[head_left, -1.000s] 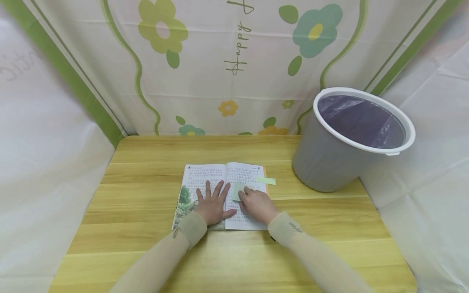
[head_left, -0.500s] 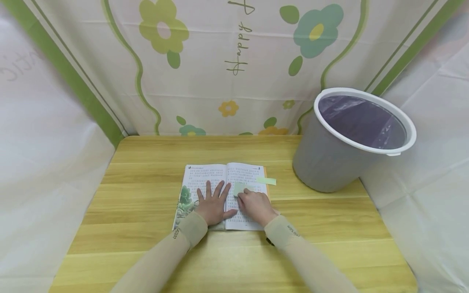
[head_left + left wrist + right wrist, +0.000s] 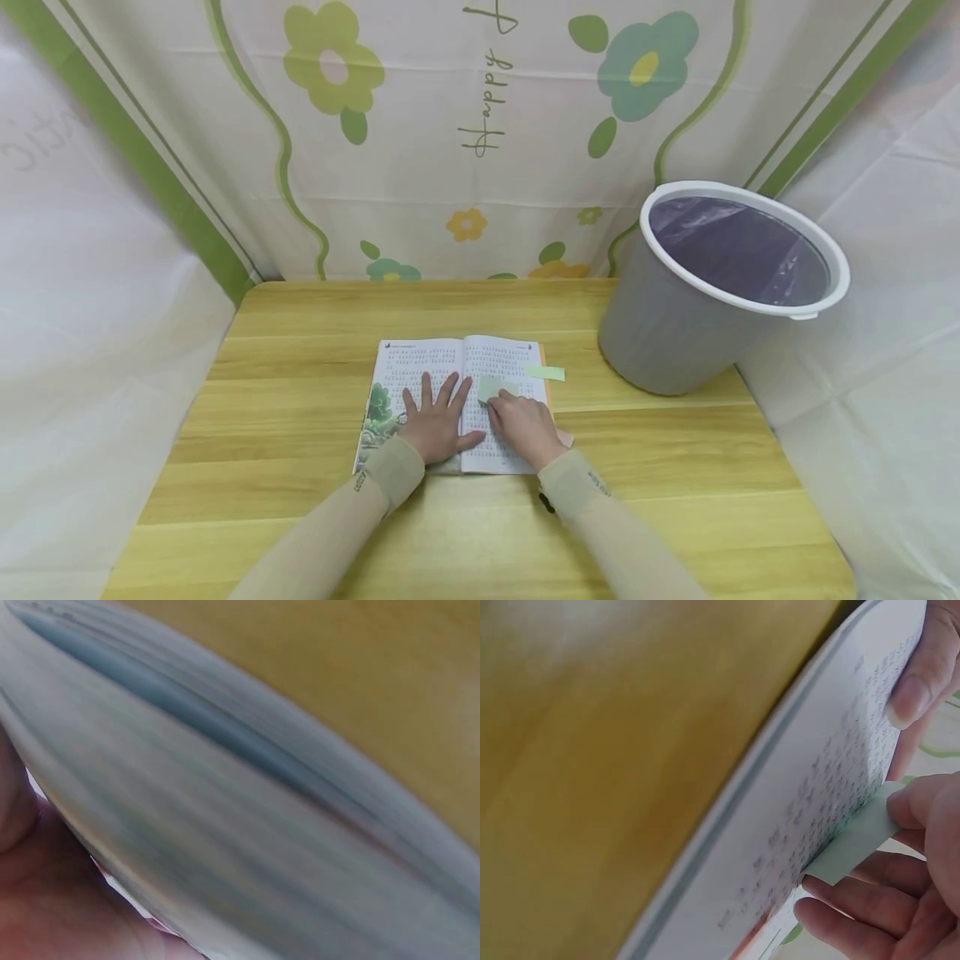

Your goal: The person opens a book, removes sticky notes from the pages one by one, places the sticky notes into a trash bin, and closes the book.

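Observation:
An open book [image 3: 495, 354] with printed text lies on the wooden table. My left hand [image 3: 435, 425] is spread flat across its left page, thumb reaching over the fold onto the right page. On the right page sits a pale green sticky note [image 3: 491, 387]. My right hand [image 3: 523, 425] pinches that note at its lower edge; in the right wrist view the note [image 3: 855, 844] is bent up from the page between thumb and fingers. The left wrist view shows the book's page edges [image 3: 187, 780] close up, with part of the left palm [image 3: 67, 900] beside them.
A light green tab [image 3: 545, 372] juts past the right page's edge. Lower down, a pink tab [image 3: 565, 437] shows beside my right wrist. A grey bin [image 3: 667, 333] with a white rim and a dark liner stands at the back right. Behind the table hangs a flowered curtain [image 3: 420, 158].
My right hand has shifted slightly down and left, and its grip now bends the note's lower part up. The pink tab has come into view beside the wrist. The left hand stays put.

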Motion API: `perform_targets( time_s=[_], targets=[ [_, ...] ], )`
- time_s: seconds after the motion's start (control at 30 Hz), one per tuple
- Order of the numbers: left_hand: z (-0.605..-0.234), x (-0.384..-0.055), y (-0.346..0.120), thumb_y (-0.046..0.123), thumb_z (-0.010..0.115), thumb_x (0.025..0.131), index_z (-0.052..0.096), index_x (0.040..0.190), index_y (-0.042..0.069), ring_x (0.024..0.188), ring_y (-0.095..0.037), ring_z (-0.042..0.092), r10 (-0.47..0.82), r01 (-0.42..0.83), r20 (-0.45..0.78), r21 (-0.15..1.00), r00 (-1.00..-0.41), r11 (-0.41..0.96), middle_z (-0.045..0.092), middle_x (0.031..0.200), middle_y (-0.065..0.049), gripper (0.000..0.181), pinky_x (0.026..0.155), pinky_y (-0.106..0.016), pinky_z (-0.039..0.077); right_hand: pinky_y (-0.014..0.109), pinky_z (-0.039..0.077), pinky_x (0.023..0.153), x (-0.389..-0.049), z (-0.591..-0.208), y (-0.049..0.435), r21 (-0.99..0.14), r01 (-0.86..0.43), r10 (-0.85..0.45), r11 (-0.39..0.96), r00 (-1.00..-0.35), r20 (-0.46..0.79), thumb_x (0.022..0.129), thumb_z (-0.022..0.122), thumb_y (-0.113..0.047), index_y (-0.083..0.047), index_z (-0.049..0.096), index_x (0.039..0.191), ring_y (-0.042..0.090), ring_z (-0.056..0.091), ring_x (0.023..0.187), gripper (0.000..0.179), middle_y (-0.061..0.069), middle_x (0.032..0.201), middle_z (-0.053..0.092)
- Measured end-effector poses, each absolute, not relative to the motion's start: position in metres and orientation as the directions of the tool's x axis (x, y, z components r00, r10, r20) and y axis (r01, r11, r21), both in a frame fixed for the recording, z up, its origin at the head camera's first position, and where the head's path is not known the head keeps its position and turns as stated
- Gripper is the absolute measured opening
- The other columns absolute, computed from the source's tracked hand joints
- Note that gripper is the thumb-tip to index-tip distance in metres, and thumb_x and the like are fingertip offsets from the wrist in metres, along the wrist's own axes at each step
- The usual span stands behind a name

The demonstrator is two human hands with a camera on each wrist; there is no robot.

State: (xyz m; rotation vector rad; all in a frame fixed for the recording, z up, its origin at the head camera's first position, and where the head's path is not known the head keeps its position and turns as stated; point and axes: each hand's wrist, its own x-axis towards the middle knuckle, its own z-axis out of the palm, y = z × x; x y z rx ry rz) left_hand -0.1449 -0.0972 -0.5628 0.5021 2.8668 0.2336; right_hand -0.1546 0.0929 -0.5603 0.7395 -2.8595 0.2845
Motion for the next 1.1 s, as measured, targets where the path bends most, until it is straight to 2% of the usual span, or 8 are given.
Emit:
perform_targets(
  time_s=[0.3, 0.43, 0.6, 0.83, 1.1],
  targets=[
    [-0.5676, -0.1449, -0.0969, 0.077, 0.041, 0.089, 0.009, 0.161, 0.021, 0.143, -0.056, -0.001, 0.344, 0.313, -0.184, 0.179, -0.921, 0.933, 0.009, 0.165, -0.01, 0.096, 0.104, -0.078, 0.008, 0.039, 0.056, 0.058, -0.1529, -0.5616, 0.093, -0.209, -0.46, -0.419, 0.863, -0.883, 0.213, 0.097, 0.062, -0.02, -0.015, 0.076, 0.102, 0.027, 0.071, 0.073, 0.015, 0.009, 0.111, 0.073],
    [-0.5675, -0.1453, -0.0968, 0.077, 0.04, 0.089, 0.009, 0.161, 0.021, 0.143, -0.056, -0.002, 0.344, 0.313, -0.186, 0.177, -0.921, 0.933, 0.008, 0.165, -0.01, 0.096, 0.104, -0.078, 0.008, 0.039, 0.057, 0.061, -0.153, -0.5635, 0.094, -0.229, -0.453, -0.407, 0.862, -0.886, 0.221, 0.097, 0.063, -0.021, -0.014, 0.076, 0.104, 0.026, 0.072, 0.077, 0.017, 0.008, 0.109, 0.073],
    [-0.5697, -0.1458, -0.0972, 0.076, 0.042, 0.09, 0.01, 0.161, 0.02, 0.142, -0.056, -0.002, 0.351, 0.319, -0.171, 0.19, -0.921, 0.929, 0.009, 0.165, -0.012, 0.096, 0.103, -0.079, 0.007, 0.036, 0.055, 0.057, -0.1535, -0.5639, 0.0953, -0.248, -0.461, -0.406, 0.852, -0.881, 0.242, 0.096, 0.065, -0.021, -0.014, 0.077, 0.103, 0.022, 0.07, 0.07, 0.016, 0.004, 0.096, 0.074],
    [-0.5717, -0.1462, -0.0974, 0.075, 0.044, 0.089, 0.011, 0.161, 0.019, 0.142, -0.057, -0.001, 0.352, 0.319, -0.158, 0.199, -0.923, 0.927, 0.011, 0.165, -0.012, 0.096, 0.103, -0.08, 0.008, 0.03, 0.049, 0.049, -0.1558, -0.5646, 0.0972, -0.276, -0.479, -0.405, 0.833, -0.869, 0.285, 0.096, 0.065, -0.019, -0.013, 0.075, 0.094, 0.014, 0.063, 0.058, 0.011, -0.002, 0.073, 0.068],
    [-0.5629, -0.1449, -0.0967, 0.076, 0.041, 0.09, 0.01, 0.161, 0.02, 0.143, -0.056, 0.0, 0.352, 0.319, -0.186, 0.183, -0.917, 0.93, 0.011, 0.165, -0.012, 0.096, 0.103, -0.079, 0.01, 0.031, 0.049, 0.051, -0.1567, -0.5636, 0.098, -0.314, -0.464, -0.387, 0.829, -0.879, 0.278, 0.096, 0.065, -0.019, -0.013, 0.074, 0.092, 0.014, 0.062, 0.057, 0.011, 0.0, 0.074, 0.071]
  ],
)
